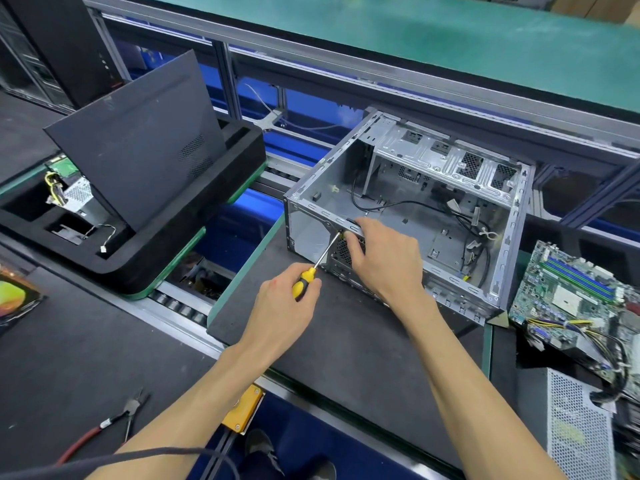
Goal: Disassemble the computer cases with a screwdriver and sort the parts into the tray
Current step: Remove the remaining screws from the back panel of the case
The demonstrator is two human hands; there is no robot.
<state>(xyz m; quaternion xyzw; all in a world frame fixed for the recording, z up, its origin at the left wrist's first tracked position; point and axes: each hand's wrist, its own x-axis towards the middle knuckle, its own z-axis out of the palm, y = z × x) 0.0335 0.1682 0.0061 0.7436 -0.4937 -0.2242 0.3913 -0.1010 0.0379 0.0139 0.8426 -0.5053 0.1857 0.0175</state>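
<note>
Two bare hands at work on one open computer case (408,216), viewed from head cam. Far left, near edge: red-handled pliers (114,419) lie flat on the dark bench mat (69,341), untouched. Above them, black foam tray (180,237) sits on the roller conveyor; a dark side panel (138,147) leans upright in it, and a metal drive w/ yellow wires (71,192) plus a small cabled part occupy separate pockets at its left end. A yellow box (244,410) is fixed at bench edge, btwn the forearms. Left hand (287,303) grips the screwdriver (313,271) by its yellow/black handle, fingers curled fully round it; shaft angles up and right, tip at the near upper rail of the case, approx. at the rear-panel corner. Exact contact w/ a screw cannot be told, as the other hand's fingers cover the spot. Right hand (384,258) rests on that same rail just beside the tip, fingers bent over the edge, thumb side pressing the perforated rear face. Case lies on its side on a dark pallet mat, open side up, stripped inside except loose black cables and a drive cage at the far end. Right of case, apart from it: motherboard (571,296) w/ blue RAM sticks, lying tilted on a heap w/ a yellow/black wire loom. Perforated grey PSU (575,431) sits below it, near right edge.
</note>
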